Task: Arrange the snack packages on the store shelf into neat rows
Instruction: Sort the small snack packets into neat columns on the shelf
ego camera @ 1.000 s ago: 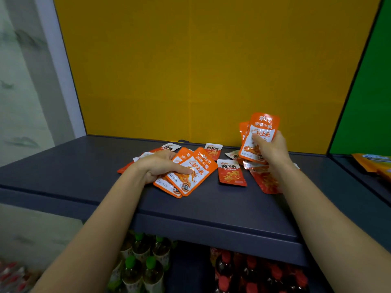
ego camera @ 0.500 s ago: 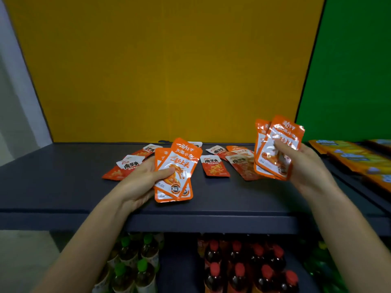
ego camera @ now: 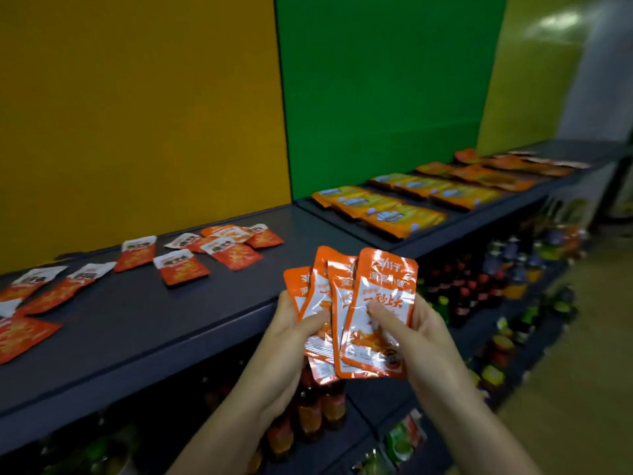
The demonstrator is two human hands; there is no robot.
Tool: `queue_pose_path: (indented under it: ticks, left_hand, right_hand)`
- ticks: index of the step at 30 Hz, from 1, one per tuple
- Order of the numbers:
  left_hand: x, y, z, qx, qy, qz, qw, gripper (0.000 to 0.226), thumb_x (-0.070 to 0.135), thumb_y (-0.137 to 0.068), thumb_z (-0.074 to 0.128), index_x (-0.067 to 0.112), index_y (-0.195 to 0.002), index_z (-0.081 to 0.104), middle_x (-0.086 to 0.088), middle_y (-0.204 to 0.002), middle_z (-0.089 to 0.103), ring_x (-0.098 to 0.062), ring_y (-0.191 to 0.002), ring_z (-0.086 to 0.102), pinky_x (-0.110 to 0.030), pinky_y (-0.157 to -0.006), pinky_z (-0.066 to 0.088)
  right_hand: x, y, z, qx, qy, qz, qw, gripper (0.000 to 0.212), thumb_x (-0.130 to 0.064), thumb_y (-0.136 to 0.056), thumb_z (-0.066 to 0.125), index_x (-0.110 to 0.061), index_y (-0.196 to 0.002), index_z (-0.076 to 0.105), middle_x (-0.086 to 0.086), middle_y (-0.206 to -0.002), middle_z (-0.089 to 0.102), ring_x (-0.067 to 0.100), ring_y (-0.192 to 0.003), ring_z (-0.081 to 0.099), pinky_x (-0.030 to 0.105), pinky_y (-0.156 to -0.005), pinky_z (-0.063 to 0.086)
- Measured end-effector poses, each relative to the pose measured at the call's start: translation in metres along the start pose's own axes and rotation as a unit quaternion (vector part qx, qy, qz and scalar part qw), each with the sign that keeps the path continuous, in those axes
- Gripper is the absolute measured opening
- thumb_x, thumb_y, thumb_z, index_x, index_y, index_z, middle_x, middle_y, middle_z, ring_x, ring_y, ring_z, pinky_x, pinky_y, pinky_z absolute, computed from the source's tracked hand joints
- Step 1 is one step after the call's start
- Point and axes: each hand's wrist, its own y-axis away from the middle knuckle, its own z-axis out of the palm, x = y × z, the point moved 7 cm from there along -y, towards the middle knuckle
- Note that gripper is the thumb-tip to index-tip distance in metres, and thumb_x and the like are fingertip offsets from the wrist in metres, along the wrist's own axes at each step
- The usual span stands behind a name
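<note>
Both hands hold one fanned stack of orange-and-white snack packets in front of the shelf's edge, off the shelf. My left hand grips the stack's left side, thumb on the front. My right hand grips the right side, thumb pressed on the front packet. Several small red packets lie scattered on the dark shelf before the yellow back panel, some at the far left.
To the right, before the green panel, yellow-orange packets lie in rows, with more orange packets further along. Below the shelf stand bottles with red caps and other drinks. The aisle floor is at right.
Both hands lifted their packets off the shelf and came together into one stack. The view swung to the right, showing the green section and its rows.
</note>
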Motion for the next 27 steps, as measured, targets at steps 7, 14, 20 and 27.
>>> queue_pose_path:
  ticks: [7, 14, 20, 27]
  left_hand:
    - [-0.044, -0.016, 0.115, -0.083, 0.0, -0.007, 0.997, 0.034, 0.028, -0.082, 0.064, 0.028, -0.114, 0.054, 0.008, -0.101, 0.073, -0.016, -0.09, 0.071, -0.024, -0.064, 0.058]
    - [-0.093, -0.052, 0.238, -0.093, 0.027, -0.018, 0.995, 0.042, 0.029, -0.071, 0.07, 0.029, -0.11, 0.057, 0.005, -0.1, 0.074, -0.017, -0.088, 0.072, -0.029, -0.065, 0.058]
    - [-0.123, -0.101, 0.314, -0.069, 0.018, -0.011, 0.997, 0.038, 0.026, -0.078, 0.067, 0.029, -0.115, 0.056, 0.005, -0.106, 0.072, -0.015, -0.094, 0.07, -0.029, -0.071, 0.058]
    - [-0.15, -0.14, 0.352, -0.015, 0.003, -0.024, 1.0, 0.032, 0.022, -0.084, 0.065, 0.027, -0.114, 0.055, 0.005, -0.106, 0.072, -0.014, -0.093, 0.07, -0.026, -0.069, 0.059]
  right_hand:
    - [-0.014, 0.018, -0.111, 0.101, 0.021, -0.01, 0.995, 0.021, -0.02, -0.083, 0.064, -0.017, -0.103, 0.062, 0.002, -0.093, 0.075, 0.021, -0.082, 0.073, 0.026, -0.061, 0.058]
    - [-0.04, 0.008, -0.245, 0.164, 0.044, -0.015, 0.985, 0.019, -0.02, -0.081, 0.067, -0.02, -0.1, 0.064, -0.003, -0.089, 0.076, 0.015, -0.078, 0.073, 0.018, -0.055, 0.054]
    - [-0.064, 0.001, -0.381, 0.217, 0.042, -0.01, 0.975, 0.018, -0.017, -0.082, 0.065, -0.009, -0.098, 0.063, 0.001, -0.074, 0.074, 0.013, -0.06, 0.07, 0.019, -0.047, 0.05]
    - [-0.071, -0.032, -0.482, 0.193, 0.055, 0.042, 0.979, 0.031, -0.025, -0.072, 0.069, -0.01, -0.098, 0.064, 0.007, -0.078, 0.075, 0.017, -0.06, 0.07, 0.022, -0.047, 0.052]
